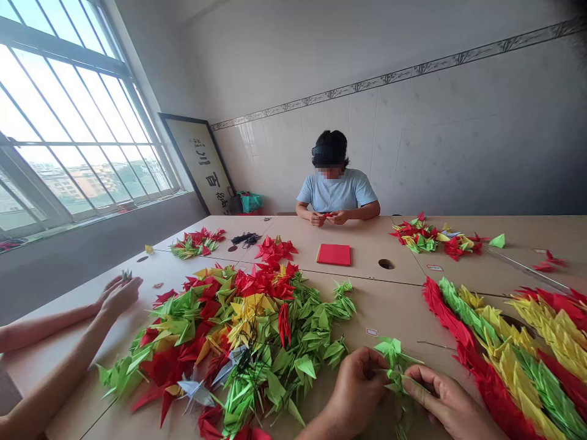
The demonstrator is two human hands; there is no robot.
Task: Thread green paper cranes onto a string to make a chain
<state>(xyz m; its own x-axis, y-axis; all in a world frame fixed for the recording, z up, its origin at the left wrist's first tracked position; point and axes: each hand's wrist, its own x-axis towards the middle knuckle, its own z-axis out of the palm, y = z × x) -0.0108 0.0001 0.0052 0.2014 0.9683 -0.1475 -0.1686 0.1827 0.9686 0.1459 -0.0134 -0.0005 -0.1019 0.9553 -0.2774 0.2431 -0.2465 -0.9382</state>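
Low in the head view, between my two hands, is a cluster of green folded paper cranes (395, 353). My left hand (358, 388) is closed in a pinch at the cluster's left side. On the other side, my right hand (447, 397) grips the lower cranes between thumb and fingers. More green cranes hang or lie below, partly hidden. A big heap of green, red and yellow paper cranes (247, 311) spreads just left of my left hand, with dark string (250, 348) on it. A thin needle-like rod (435, 346) lies beyond my right hand.
Rows of stacked cranes (504, 360) lie at right. Farther off are red paper squares (334, 254), a smaller crane pile (431, 235) and a table hole (386, 264). A co-worker (338, 189) sits opposite, folding red paper; another person's hands (120, 294) hold something small at left.
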